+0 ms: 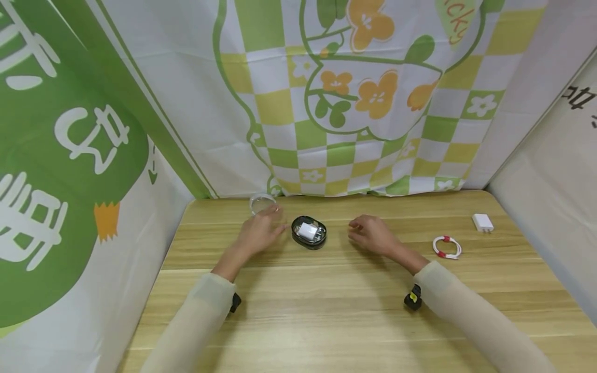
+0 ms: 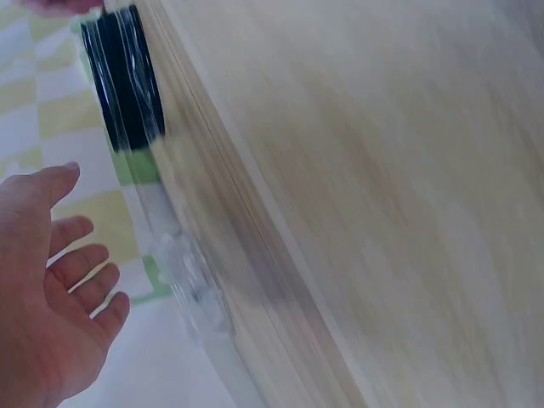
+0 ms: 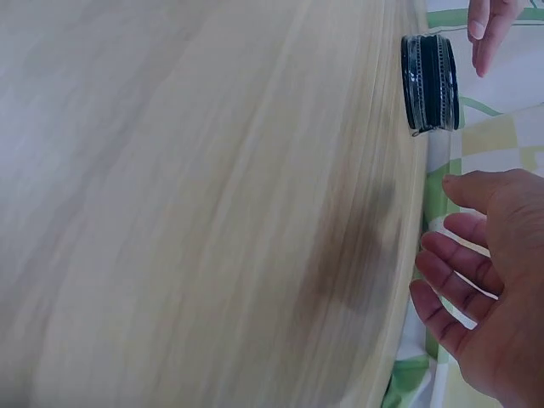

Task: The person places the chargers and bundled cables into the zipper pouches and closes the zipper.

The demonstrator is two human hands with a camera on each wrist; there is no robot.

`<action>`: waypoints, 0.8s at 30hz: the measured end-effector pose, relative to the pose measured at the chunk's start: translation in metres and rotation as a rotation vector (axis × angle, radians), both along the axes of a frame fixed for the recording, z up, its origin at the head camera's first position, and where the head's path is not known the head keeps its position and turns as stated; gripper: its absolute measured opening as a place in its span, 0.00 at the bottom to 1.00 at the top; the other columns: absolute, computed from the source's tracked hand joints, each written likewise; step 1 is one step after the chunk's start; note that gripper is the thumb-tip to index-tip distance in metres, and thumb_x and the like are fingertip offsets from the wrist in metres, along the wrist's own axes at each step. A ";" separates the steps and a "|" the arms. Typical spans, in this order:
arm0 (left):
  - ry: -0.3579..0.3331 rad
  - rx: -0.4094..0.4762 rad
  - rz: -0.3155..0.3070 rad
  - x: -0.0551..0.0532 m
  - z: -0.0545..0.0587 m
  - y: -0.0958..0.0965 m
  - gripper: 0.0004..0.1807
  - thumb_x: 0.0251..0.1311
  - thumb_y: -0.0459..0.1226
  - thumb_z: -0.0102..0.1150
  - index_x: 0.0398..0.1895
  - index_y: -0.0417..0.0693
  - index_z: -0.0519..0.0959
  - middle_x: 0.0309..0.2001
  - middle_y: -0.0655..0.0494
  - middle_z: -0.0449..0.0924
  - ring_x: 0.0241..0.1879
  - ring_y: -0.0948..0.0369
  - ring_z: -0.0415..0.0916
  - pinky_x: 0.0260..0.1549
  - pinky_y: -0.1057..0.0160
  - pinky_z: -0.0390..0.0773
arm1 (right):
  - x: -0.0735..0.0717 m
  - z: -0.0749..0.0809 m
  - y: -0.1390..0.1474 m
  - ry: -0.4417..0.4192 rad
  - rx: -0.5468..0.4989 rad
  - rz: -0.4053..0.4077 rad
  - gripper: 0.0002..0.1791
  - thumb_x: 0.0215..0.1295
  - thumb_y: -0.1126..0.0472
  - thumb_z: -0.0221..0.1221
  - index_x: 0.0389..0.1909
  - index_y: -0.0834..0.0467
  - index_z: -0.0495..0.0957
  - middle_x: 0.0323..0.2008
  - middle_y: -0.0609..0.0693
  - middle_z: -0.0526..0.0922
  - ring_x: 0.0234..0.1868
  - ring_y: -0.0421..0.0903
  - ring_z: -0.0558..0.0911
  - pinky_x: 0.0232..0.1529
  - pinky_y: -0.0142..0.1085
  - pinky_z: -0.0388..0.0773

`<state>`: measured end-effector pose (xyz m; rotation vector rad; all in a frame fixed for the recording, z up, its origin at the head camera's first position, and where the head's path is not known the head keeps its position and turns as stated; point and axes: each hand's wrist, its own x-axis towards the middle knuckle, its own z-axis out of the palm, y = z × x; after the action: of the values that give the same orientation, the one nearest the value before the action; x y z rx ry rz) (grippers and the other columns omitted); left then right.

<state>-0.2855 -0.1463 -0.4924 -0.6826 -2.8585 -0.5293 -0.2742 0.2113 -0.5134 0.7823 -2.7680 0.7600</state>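
A black oval case (image 1: 303,243) sits on the table between my two hands, with a white plug (image 1: 308,231) and other small bits in it. The case's dark side (image 2: 123,81) shows in the left wrist view, and its ridged side (image 3: 431,83) in the right wrist view. My left hand (image 1: 258,231) is left of the case, apart from it, its fingers loosely spread. Behind that hand lies a clear plastic piece (image 1: 262,197), partly hidden. My right hand (image 1: 375,235) is right of the case, holding nothing, its fingers relaxed and slightly bent.
A white cable coil (image 1: 435,243) with red ties lies on the right side of the wooden table (image 1: 298,321). Farther back at the right stands a white charger (image 1: 483,222) with prongs. A patterned cloth (image 1: 326,150) hangs at the table's back edge.
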 end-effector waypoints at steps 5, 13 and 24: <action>0.010 0.020 0.071 -0.008 0.001 -0.011 0.32 0.72 0.48 0.66 0.73 0.40 0.76 0.75 0.39 0.70 0.71 0.38 0.72 0.54 0.35 0.82 | 0.004 0.002 0.013 0.025 0.013 0.038 0.19 0.65 0.61 0.73 0.52 0.68 0.86 0.47 0.61 0.89 0.46 0.58 0.88 0.48 0.53 0.86; 0.013 0.027 0.104 -0.016 0.004 -0.015 0.35 0.71 0.48 0.67 0.74 0.37 0.73 0.76 0.33 0.67 0.75 0.36 0.65 0.67 0.35 0.73 | 0.009 0.007 0.037 0.064 0.028 0.098 0.23 0.65 0.63 0.73 0.56 0.71 0.83 0.53 0.66 0.87 0.55 0.65 0.85 0.58 0.59 0.81; -0.063 -0.059 0.156 -0.029 0.004 -0.015 0.43 0.74 0.51 0.62 0.79 0.28 0.62 0.78 0.26 0.57 0.80 0.35 0.54 0.78 0.41 0.56 | 0.015 0.010 0.077 0.003 0.089 0.111 0.33 0.63 0.59 0.75 0.66 0.70 0.78 0.62 0.69 0.81 0.64 0.67 0.79 0.65 0.61 0.76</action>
<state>-0.3148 -0.1609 -0.4883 -0.4534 -2.9647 -0.4520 -0.2590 0.2886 -0.5035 0.9595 -2.7917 0.6567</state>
